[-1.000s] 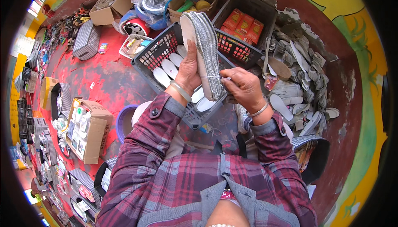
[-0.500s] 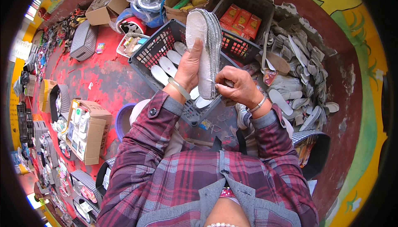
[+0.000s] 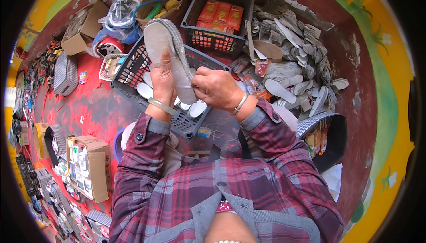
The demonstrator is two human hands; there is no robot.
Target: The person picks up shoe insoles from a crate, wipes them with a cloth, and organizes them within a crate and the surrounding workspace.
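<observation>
My left hand (image 3: 163,81) grips a stack of pale grey insoles (image 3: 155,39), held upright and slightly tilted, thumb pressed on the front one. At the stack's lower right edge, my right hand (image 3: 217,87) is closed in a pinch. A thin whitish line, perhaps string, crosses the front insole beside its fingers; what lies inside the pinch is hidden. Below both hands stands a dark grey lattice crate (image 3: 128,63). Several white insoles (image 3: 197,108) lie in it, partly covered by my hands and the stack.
A heap of loose insoles (image 3: 301,52) lies right, against the wall. Behind stands a black crate (image 3: 191,32) with red boxes (image 3: 222,14). A checkered bin (image 3: 326,130) is near my right elbow. Left are a cardboard box (image 3: 100,172) of goods and a purple basin (image 3: 118,145).
The view has swung right, so the scene sits further left. The stack leans more to the left. My right hand still pinches at its lower edge, its back turned more toward view.
</observation>
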